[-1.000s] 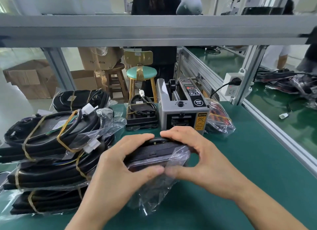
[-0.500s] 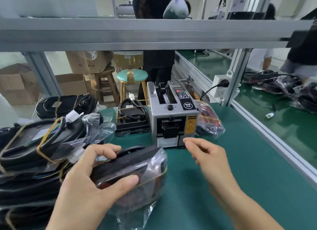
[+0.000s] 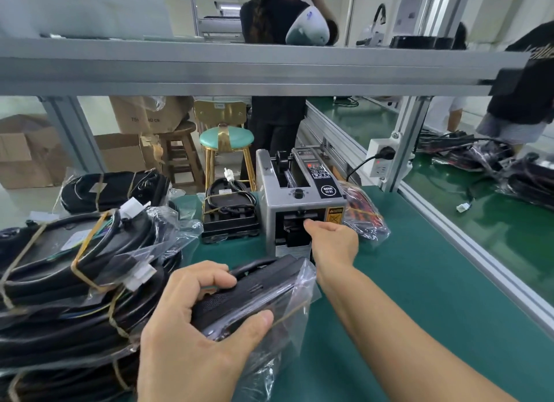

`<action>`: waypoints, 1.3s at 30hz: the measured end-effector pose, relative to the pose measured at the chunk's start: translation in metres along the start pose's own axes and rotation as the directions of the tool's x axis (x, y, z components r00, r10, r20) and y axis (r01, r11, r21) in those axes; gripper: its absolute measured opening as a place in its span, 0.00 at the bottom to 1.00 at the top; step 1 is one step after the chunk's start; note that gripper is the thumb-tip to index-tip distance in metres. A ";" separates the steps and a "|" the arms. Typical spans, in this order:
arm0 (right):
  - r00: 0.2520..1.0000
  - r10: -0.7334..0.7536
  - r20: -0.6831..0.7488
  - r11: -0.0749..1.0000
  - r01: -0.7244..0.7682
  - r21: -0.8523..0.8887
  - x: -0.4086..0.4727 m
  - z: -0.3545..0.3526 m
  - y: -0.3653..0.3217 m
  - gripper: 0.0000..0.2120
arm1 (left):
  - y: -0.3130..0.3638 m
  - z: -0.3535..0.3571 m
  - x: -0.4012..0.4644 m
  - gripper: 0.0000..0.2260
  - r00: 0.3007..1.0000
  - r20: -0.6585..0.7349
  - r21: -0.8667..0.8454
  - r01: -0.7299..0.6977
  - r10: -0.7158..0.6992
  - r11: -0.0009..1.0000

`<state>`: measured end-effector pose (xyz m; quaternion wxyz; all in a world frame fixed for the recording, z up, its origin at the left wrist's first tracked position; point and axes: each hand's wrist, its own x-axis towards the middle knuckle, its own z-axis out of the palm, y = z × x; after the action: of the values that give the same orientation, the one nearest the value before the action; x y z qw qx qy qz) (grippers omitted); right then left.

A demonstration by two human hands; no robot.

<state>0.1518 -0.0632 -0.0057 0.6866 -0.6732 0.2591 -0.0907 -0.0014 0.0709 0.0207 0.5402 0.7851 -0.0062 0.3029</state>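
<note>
Head view. Green bench mat (image 3: 434, 296), matte and smooth, edged on the right by an aluminium rail, with a second green bench beyond it. A thick aluminium beam (image 3: 239, 68) crosses overhead. Factory room with a pale floor. Cardboard boxes (image 3: 27, 155) sit back left, a wooden stool beside them, then a teal stool (image 3: 226, 137) with a round cushion and gold legs. A person in black (image 3: 274, 20) stands behind the bench, back turned.

Writing: one box reads "TO1" and "CN", the rest lost in a crease. The tape dispenser (image 3: 299, 203) is a grey metal box with a black control panel. Its red lit digits and round black sticker are too small to read. A yellow warning sticker (image 3: 335, 216) with a triangle sits front right. White power strip (image 3: 381, 161) on the frame post, black plug in it.

The bagged black unit (image 3: 254, 290) is flat ribbed hard plastic in a crinkly clear bag. It is at the near bench edge, in front of the dispenser and just beside the stack. The left hand (image 3: 192, 320) grasps it, thumb on the near side, fingers curled over the top. The right hand (image 3: 332, 242) is at the dispenser's front outlet. Its fingertips are hidden, so I cannot tell if it pinches anything.

On the left is a stack of bagged units (image 3: 75, 266) with glossy black cables, tan bands and white connectors. An unbagged black unit (image 3: 229, 221) sits just left of the dispenser. A bag of red wires (image 3: 364, 218) lies against the dispenser's right side.
</note>
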 end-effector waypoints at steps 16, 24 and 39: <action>0.811 0.110 0.575 0.953 -0.250 0.170 -0.033 -0.053 -0.038 0.10 | 0.002 0.009 -0.010 0.14 0.989 -0.065 0.099 -0.123 0.129 0.988; 0.697 -0.037 0.716 0.998 0.067 -0.013 -0.094 -0.085 -0.058 0.14 | 0.012 0.024 -0.012 0.13 0.974 -0.074 0.224 -0.194 0.215 0.955; 0.777 -0.104 0.621 0.995 0.081 0.064 -0.110 -0.078 -0.038 0.07 | 0.019 0.029 -0.018 0.15 0.974 -0.092 0.310 -0.167 0.205 0.936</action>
<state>0.0297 -0.0830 0.0598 0.7397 -0.6654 -0.0170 0.0988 -0.0084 0.0327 0.0212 0.3827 0.8337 -0.0011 0.3980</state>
